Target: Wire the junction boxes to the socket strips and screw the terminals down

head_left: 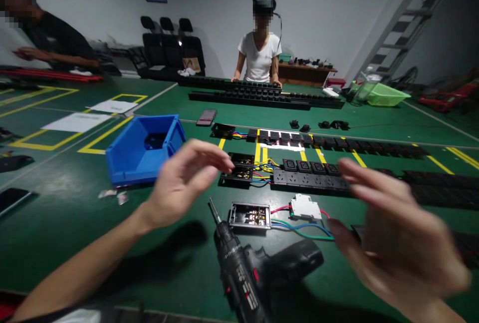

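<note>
My left hand (183, 180) hovers above the table to the right of a blue bin, fingers curved and thumb apart, holding nothing I can see. Its fingertips are nearest to black terminal boxes (236, 175) wired to a socket strip (307, 180). My right hand (400, 238), blurred, is raised at the right with thumb and fingers apart and nothing visible in it. Between the hands lies an open terminal box (250, 215), with red, blue and green wires and a white circuit breaker (305, 206). In front of it a black cordless drill (243, 268) lies on its side.
The blue bin (138, 151) holds dark parts. More socket strips (337, 143) lie farther back on the green table (157, 248). A person in a white top (259, 56) stands behind black strips. Another person (62, 38) is at the far left. A phone (14, 200) lies at the left.
</note>
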{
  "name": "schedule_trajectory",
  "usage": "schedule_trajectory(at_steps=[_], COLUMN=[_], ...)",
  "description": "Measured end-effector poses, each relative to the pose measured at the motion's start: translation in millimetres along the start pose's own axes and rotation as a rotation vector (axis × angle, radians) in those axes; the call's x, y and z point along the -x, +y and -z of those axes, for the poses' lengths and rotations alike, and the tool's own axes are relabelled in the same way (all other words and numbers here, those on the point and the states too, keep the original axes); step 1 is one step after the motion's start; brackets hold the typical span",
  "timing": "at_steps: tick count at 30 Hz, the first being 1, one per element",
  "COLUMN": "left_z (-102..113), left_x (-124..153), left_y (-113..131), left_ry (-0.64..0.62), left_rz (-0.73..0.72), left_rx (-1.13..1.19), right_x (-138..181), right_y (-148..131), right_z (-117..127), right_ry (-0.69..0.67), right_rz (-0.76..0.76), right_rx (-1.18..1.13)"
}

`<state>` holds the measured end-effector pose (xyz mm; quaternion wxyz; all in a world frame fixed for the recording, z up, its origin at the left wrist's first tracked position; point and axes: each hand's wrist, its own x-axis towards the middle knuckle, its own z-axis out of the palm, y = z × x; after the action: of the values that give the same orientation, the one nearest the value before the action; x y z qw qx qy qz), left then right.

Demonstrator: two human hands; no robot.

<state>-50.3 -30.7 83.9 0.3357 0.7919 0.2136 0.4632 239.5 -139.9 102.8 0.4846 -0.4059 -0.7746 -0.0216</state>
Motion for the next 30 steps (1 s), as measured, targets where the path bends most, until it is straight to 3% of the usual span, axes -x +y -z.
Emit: schedule_trajectory(at_steps=[4,6,9,13,30], left_z=[-21,-32,-41,-44,-46], left_x=[20,33,47,52,49], left_y=[-37,-53,-69,-78,-76], left_ry=[-0.461,-0.554,-0.587,-0.616,-0.613], left_rz=[0.109,0.13,0.179,0.28,0.374], left_rx=[-0.414,-0.456,-0.436,-0.356,-0.328], right_x=[31,51,72,78,86], right_y=[46,75,107,124,123], right_z=[-31,-40,-45,-49,-56], right_ry=[-0.384,-0.501,-0.617,-0.649,-0.622], right_rz=[0.036,-0.028,-0.065,-0.111,-0.211], right_rx=[0.067,0.146,0.198,0.257,0.214])
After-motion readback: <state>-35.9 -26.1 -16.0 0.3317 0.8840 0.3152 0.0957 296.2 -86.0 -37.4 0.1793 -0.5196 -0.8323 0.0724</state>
